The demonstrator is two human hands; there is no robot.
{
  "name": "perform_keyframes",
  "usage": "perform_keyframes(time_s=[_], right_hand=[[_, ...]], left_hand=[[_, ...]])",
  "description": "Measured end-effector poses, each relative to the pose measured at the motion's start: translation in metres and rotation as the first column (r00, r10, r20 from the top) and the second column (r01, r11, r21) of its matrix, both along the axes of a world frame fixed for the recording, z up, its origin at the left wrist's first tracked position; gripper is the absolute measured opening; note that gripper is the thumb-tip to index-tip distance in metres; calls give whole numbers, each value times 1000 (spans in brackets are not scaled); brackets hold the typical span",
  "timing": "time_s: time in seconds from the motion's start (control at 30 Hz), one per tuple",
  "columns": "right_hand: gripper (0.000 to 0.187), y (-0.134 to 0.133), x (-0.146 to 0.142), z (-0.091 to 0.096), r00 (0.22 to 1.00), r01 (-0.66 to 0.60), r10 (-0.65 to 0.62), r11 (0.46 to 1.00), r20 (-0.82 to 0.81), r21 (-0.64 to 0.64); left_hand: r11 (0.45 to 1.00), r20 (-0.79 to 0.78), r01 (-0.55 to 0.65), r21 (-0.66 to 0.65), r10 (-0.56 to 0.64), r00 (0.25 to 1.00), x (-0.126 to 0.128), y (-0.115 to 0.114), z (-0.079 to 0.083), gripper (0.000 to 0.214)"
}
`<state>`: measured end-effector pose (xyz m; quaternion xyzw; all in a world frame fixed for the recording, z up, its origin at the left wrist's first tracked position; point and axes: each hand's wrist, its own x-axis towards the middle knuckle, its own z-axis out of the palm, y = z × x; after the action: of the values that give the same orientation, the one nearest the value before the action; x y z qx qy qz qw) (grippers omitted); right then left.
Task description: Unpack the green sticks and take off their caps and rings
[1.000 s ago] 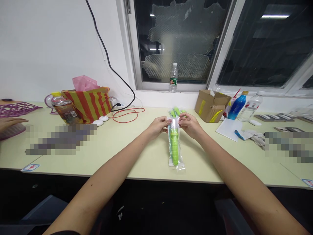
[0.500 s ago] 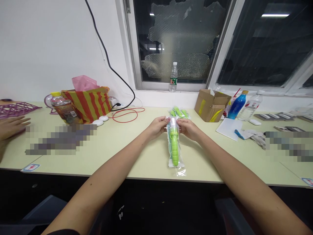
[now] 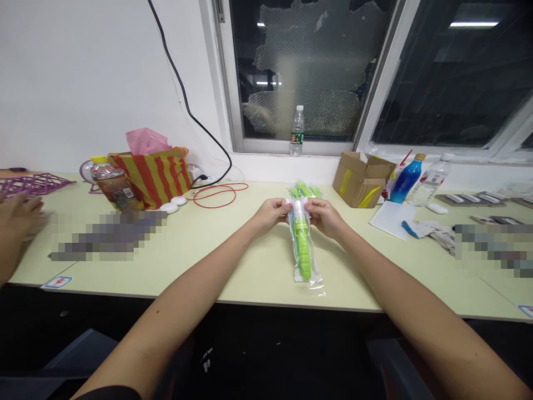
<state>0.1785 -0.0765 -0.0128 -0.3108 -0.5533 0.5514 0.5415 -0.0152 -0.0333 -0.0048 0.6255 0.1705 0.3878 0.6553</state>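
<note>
A clear plastic packet (image 3: 297,256) hangs between my hands over the front of the table. Inside it is a bright green ribbed object (image 3: 305,253) with a clear upper part; its exact kind I cannot make out. My left hand (image 3: 270,215) pinches the packet's top left corner between thumb and fingers. At the top right corner, my right hand (image 3: 326,216) grips it the same way. Just behind, several more green objects in clear wrapping (image 3: 306,190) lie on the table, partly hidden by the packet.
Left on the pale table (image 3: 200,255) are a striped bag (image 3: 160,178), a yellow-capped bottle (image 3: 114,183) and red cable (image 3: 214,194). A cardboard box (image 3: 360,180), blue bottle (image 3: 407,179) and glove (image 3: 435,230) sit right. Another person's hand (image 3: 20,219) is at far left.
The packet's lower end has swung slightly to the right while both hands keep hold of its top. At far left, the other person's hand has shifted and is blurred.
</note>
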Motion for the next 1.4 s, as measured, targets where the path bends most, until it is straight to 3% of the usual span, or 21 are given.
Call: perform_keyframes(time_s=[0.17,0.33,0.5,0.8,1.0,1.2,1.4], right_hand=[[18,0,1,2,999,-30,29,999,22,37],[18,-1,2,3,998,-65,64,998,26,21],[19,-1,4,2,997,-74,74,997,9,13],[16,2,9,1,999,-49,50,998,16,-43],[15,0,10,3,997,-66,67,997,28,-33],[21,4,13,-2,993,-114,114,993,8,14],[22,1,14,1,983,-181,182,980,11,-80]], left_hand=[[999,-1,-24,39,24,1000,-1,2,2,44],[1000,16,-2,-14,2,1000,0,-1,3,42],[993,27,86,-85,-84,996,-2,-1,1,36],[981,14,174,-90,-173,985,-10,6,-1,27],[976,-12,176,-130,-179,984,-9,4,1,25],[996,-68,78,-44,-81,994,-5,3,-2,37],[995,-47,68,-68,-72,996,-5,5,-3,40]])
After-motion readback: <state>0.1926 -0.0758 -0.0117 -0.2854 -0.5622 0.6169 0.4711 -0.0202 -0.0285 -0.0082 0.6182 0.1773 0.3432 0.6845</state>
